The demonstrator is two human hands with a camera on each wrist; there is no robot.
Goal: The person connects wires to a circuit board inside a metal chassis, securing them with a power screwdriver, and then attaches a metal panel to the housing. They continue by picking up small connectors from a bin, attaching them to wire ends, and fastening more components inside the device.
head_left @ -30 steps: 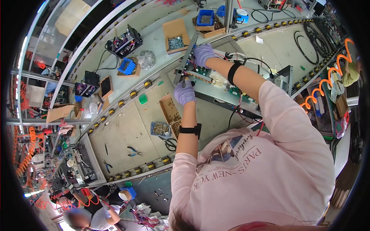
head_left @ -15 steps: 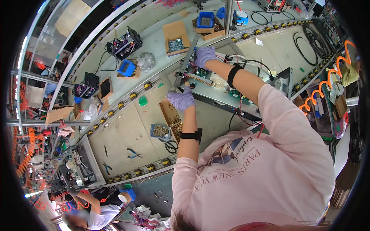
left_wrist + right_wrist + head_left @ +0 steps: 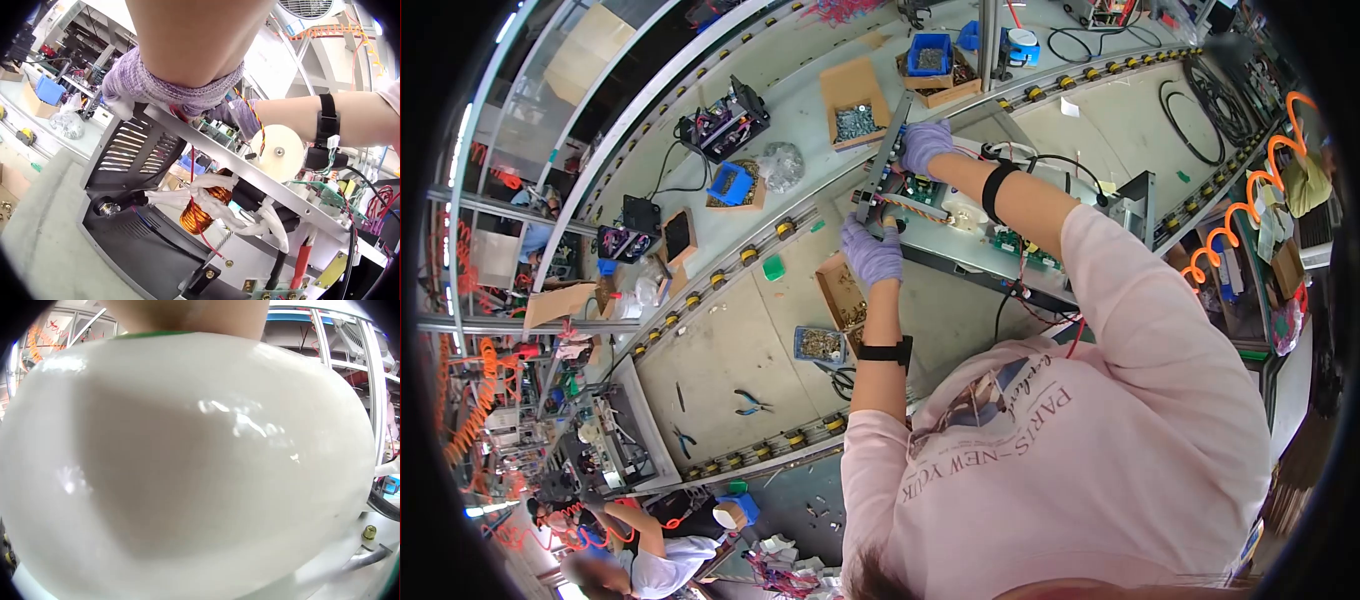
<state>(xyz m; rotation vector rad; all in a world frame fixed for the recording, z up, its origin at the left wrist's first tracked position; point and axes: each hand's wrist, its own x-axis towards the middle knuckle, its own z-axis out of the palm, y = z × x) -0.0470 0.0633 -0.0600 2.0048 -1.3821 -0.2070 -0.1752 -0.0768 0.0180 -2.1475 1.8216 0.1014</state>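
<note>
A device with an open metal casing holds green boards, a copper coil [image 3: 215, 197] and white-sleeved cables [image 3: 269, 225]. Its dark vented end panel [image 3: 128, 150] stands upright, seen edge-on as a long grey strip [image 3: 887, 150] in the head view. My gloved left hand [image 3: 870, 252] grips the panel's near end, with the thumb outside and other fingers inside, in the left wrist view. Farther along the panel, my gloved right hand [image 3: 927, 148] rests against its inner side, its fingertips hidden. A glossy white surface [image 3: 187, 456] fills the right wrist view, hiding that hand.
Left of the device are a screw box [image 3: 837, 290], a blue tray of small parts [image 3: 819, 345] and pliers [image 3: 752, 403]. Beyond the roller rail stand a cardboard box of screws [image 3: 855, 115] and a blue bin [image 3: 930, 55]. An orange coiled hose [image 3: 1250, 190] hangs at right.
Half a second ago my left hand was spread below the panel's near end; it has moved up and closed on it. My right hand has stayed by the panel.
</note>
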